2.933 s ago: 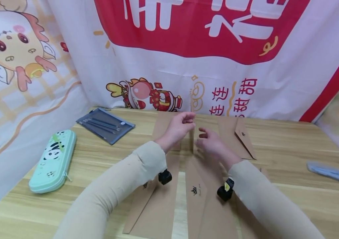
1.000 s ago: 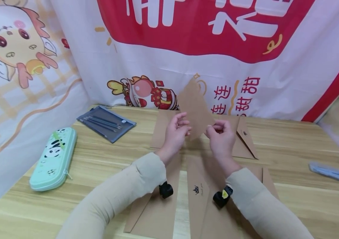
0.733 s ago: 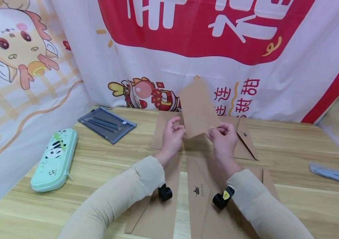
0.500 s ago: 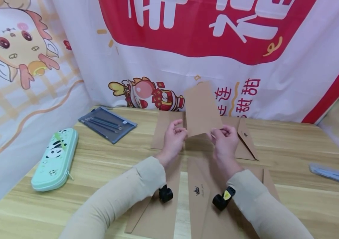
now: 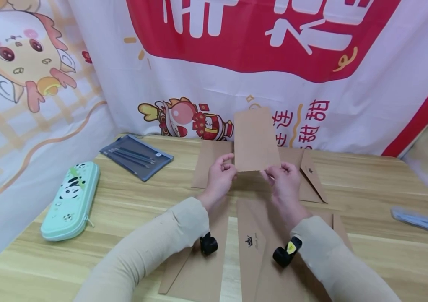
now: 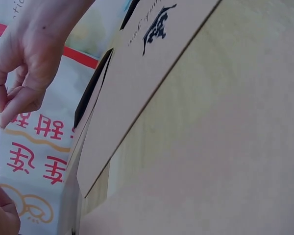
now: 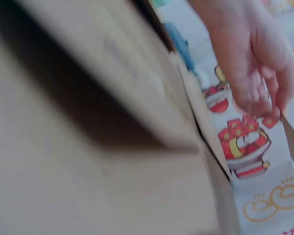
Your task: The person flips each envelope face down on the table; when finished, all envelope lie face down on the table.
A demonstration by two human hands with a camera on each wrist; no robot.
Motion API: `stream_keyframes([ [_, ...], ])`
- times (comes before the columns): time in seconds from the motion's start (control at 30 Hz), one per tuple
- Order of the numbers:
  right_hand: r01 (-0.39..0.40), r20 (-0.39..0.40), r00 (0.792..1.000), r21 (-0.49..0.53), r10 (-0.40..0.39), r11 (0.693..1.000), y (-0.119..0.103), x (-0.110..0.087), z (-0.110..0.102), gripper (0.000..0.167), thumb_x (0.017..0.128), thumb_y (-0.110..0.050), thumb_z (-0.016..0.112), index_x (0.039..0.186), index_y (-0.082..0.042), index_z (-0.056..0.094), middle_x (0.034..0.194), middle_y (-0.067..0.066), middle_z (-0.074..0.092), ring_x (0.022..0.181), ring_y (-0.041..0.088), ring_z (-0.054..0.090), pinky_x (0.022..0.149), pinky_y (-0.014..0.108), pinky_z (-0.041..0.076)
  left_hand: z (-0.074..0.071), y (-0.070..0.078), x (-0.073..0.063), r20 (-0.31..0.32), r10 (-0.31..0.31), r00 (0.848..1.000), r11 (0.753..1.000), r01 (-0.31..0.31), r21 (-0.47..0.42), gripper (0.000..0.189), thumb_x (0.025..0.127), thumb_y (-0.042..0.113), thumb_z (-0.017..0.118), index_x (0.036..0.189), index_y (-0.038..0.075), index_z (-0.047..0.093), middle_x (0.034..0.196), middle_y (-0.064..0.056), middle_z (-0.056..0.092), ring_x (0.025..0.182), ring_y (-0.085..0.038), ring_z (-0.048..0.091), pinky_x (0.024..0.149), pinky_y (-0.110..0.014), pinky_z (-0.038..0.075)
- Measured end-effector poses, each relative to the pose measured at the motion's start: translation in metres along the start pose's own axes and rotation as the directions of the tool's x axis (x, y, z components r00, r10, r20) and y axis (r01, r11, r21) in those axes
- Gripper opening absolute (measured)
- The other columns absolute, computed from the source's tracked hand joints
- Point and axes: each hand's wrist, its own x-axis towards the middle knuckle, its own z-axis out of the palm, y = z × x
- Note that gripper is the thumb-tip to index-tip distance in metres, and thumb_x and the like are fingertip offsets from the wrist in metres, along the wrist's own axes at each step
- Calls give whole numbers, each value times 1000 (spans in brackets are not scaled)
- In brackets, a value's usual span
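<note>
In the head view, a plain-faced brown kraft envelope (image 5: 257, 138) stands raised over the back of the table, leaning away. My left hand (image 5: 219, 176) pinches its lower left corner between thumb and fingers; the left wrist view catches only a bit of that hand at its lower left edge. The lower right corner is pinched by my right hand (image 5: 287, 180), whose curled fingers also show in the left wrist view. More kraft envelopes lie flat below: one at back left (image 5: 203, 167), one at back right (image 5: 312, 176), and one with a crown print (image 5: 249, 251) in front.
Left of the hands are a mint panda pencil case (image 5: 70, 201) and a dark zip pouch (image 5: 136, 157) of pencils. A pale blue item (image 5: 423, 220) lies far right. Another envelope (image 5: 198, 268) sits under my left forearm. A printed cloth (image 5: 214, 79) hangs behind the table.
The envelope was edge-on between both hands, then tilted in my right hand. It has since turned face-on and lowered slightly, and my left hand has taken its lower left corner.
</note>
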Motion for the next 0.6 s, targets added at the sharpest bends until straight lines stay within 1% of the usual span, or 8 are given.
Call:
stream_keyframes([
  [0.07, -41, 68, 997, -88, 47, 995, -4, 1, -5, 40, 82, 12, 53, 114, -8, 40, 96, 6, 46, 73, 11, 57, 76, 22, 55, -2, 0, 2, 10, 8, 1000, 1000, -8, 11, 47, 81, -8, 52, 126, 6, 53, 76, 1, 52, 72, -18, 53, 80, -39, 51],
  [0.1, -56, 106, 992, -137, 71, 989, -6, 2, -8, 47, 83, 10, 52, 123, -9, 37, 95, 6, 48, 73, 10, 57, 76, 21, 54, -3, 0, 3, 18, 17, 1000, 1000, -18, 21, 47, 81, -9, 51, 126, 5, 53, 76, 1, 51, 71, -18, 52, 78, -37, 51],
  [0.17, -74, 176, 977, -240, 119, 968, -11, 5, -14, 62, 85, 8, 52, 139, -10, 27, 91, 5, 52, 72, 10, 58, 75, 21, 55, -4, 0, 5, 41, 23, 999, 999, -24, 36, 47, 80, -10, 51, 125, 4, 54, 74, 1, 50, 69, -15, 51, 75, -33, 51],
  [0.23, -80, 241, 957, -324, 164, 943, -16, 8, -20, 73, 86, 6, 51, 147, -13, 16, 86, 3, 56, 72, 11, 59, 74, 22, 55, -5, 1, 7, 69, 17, 997, 999, -21, 49, 48, 80, -11, 51, 126, 2, 54, 73, 1, 50, 68, -14, 50, 74, -32, 51],
  [0.33, -63, 317, 924, -429, 216, 901, -23, 13, -27, 78, 88, 5, 50, 150, -13, 6, 80, 2, 57, 72, 11, 59, 73, 23, 55, -7, 2, 8, 115, -19, 993, 997, 11, 73, 50, 80, -12, 52, 128, 1, 51, 73, 1, 51, 69, -15, 51, 75, -33, 51],
  [0.43, -47, 356, 897, -514, 263, 856, -25, 19, -32, 78, 88, 4, 49, 149, -10, 2, 80, 3, 57, 72, 11, 59, 73, 23, 55, -9, 2, 8, 158, -86, 984, 990, 67, 125, 51, 82, -9, 53, 131, 1, 48, 73, 1, 51, 70, -16, 51, 75, -33, 50],
  [0.5, -44, 360, 885, -567, 294, 823, -24, 22, -35, 78, 89, 4, 49, 149, -7, 0, 81, 4, 58, 70, 11, 58, 72, 22, 55, -11, 2, 8, 186, -140, 972, 979, 108, 175, 51, 84, -7, 54, 133, 3, 47, 74, 0, 50, 69, -15, 50, 75, -32, 50],
  [0.6, -52, 342, 878, -628, 335, 777, -20, 26, -39, 78, 88, 3, 50, 148, -5, 0, 81, 5, 58, 67, 11, 57, 67, 22, 55, -14, 1, 9, 218, -212, 953, 956, 156, 247, 54, 84, -5, 57, 135, 5, 45, 75, -1, 50, 70, -16, 48, 79, -33, 49],
])
